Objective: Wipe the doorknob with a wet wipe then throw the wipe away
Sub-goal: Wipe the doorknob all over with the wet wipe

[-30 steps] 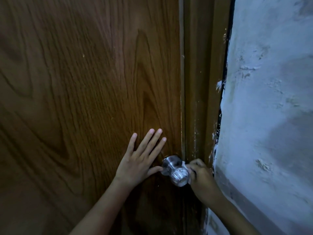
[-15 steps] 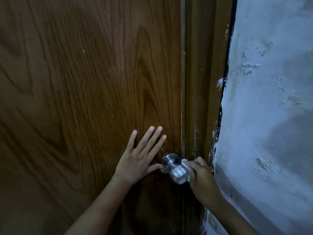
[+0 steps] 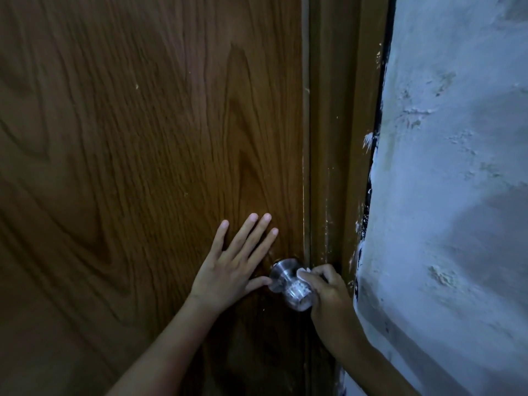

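A round silver doorknob (image 3: 288, 284) sticks out of the brown wooden door (image 3: 148, 167) near its right edge. My right hand (image 3: 328, 295) is closed over the knob's right side, pressing a small white wet wipe (image 3: 303, 271) against it; only a bit of the wipe shows above my fingers. My left hand (image 3: 231, 267) lies flat on the door just left of the knob, fingers spread, thumb touching the knob's base.
A brown door frame (image 3: 337, 138) runs down right of the door. Beyond it is a rough, whitish plastered wall (image 3: 457, 181) with chipped paint along the frame's edge.
My right hand has shifted slightly up and over the knob with the wipe. The left hand stays flat on the door.
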`<state>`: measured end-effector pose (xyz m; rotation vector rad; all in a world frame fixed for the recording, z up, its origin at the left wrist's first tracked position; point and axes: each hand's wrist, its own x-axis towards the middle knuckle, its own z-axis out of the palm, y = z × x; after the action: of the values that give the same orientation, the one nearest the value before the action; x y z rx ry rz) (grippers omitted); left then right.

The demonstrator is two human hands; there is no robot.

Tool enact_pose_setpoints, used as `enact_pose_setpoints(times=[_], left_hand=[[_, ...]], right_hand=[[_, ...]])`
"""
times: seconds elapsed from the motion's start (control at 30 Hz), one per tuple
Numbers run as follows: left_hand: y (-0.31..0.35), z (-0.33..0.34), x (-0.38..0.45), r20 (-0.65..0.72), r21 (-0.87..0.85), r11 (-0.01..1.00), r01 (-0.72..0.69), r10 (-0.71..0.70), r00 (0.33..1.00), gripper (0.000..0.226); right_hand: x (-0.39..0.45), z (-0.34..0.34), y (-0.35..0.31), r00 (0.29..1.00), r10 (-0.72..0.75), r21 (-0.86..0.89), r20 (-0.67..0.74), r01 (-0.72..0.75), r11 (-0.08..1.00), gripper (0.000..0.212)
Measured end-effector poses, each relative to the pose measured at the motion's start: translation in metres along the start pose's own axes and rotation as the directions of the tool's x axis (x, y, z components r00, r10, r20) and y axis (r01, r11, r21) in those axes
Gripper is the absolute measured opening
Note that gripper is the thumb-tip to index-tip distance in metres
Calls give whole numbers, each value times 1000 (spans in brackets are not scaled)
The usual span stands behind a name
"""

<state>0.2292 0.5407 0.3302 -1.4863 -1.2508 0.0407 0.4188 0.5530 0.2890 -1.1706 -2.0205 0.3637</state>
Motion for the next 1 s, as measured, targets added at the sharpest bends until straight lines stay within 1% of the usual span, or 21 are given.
enact_pose_setpoints(times=[0.07, 0.1, 0.17, 0.27, 0.37, 0.43, 0.5, 0.57, 0.6, 0.67, 0.7, 0.73, 0.8, 0.83, 0.93, 1.0], left_hand=[[0, 0, 0, -1, -1, 1000, 0, 0, 1000, 93], [0, 0, 0, -1, -1, 1000, -1, 1, 1000, 92], [0, 1, 0, -2, 0, 1000, -3, 3, 1000, 92], [0, 1, 0, -3, 12, 1000, -2, 2, 1000, 92], [0, 1, -1, -7, 23, 1000, -3, 3, 1000, 92], [-1, 1, -1, -12, 26, 1000, -3, 3, 1000, 92], [0, 1, -1, -17, 20, 1000, -5, 5, 1000, 92], [0, 2, -1, -23, 16, 1000, -8, 8, 1000, 93], [1, 2, -1, -21, 16, 1000, -9, 9, 1000, 94], [1, 2, -1, -15, 19, 1000, -7, 7, 1000, 94], [1, 2, 0, -13, 20, 1000, -7, 7, 1000, 94], [1, 1, -1, -13, 21, 1000, -7, 8, 1000, 93], [1, 2, -1, -17, 25, 1000, -8, 8, 1000, 93], [1, 2, -1, -18, 27, 1000, -6, 7, 1000, 93], [1, 2, -1, -20, 34, 999, -8, 9, 1000, 93], [2, 2, -1, -19, 38, 999, -8, 9, 1000, 93]], right_hand=[[-5, 2, -3, 999, -37, -52, -18, 36, 998, 45], [-6, 3, -2, 998, -41, -60, -37, 39, 997, 45], [-6, 3, 3, 997, -18, -1, -70, 18, 1000, 39], [-5, 5, 12, 997, 43, 77, -60, -38, 996, 36], [-5, 7, 8, 997, 47, 23, -54, -46, 999, 40], [-9, 6, 1, 999, 16, -34, -40, -17, 999, 48], [-15, 5, -2, 1000, -16, -120, -17, 13, 993, 61], [-19, 4, 1, 999, -53, -159, -14, 50, 986, 64], [-20, 4, 4, 998, -67, -131, -14, 64, 989, 59], [-17, 1, 8, 998, -58, -40, -37, 57, 998, 40], [-13, 1, 10, 997, -54, -33, -48, 52, 998, 36], [-9, 2, 11, 998, -46, -50, -35, 44, 998, 36], [-5, 4, 7, 1000, -20, -75, -11, 19, 997, 41], [-6, 3, 3, 1000, -30, -83, -4, 30, 996, 44], [-18, 0, -3, 992, -108, -154, 59, 116, 981, 60], [-25, 0, 2, 987, -151, -150, 55, 158, 976, 61]])
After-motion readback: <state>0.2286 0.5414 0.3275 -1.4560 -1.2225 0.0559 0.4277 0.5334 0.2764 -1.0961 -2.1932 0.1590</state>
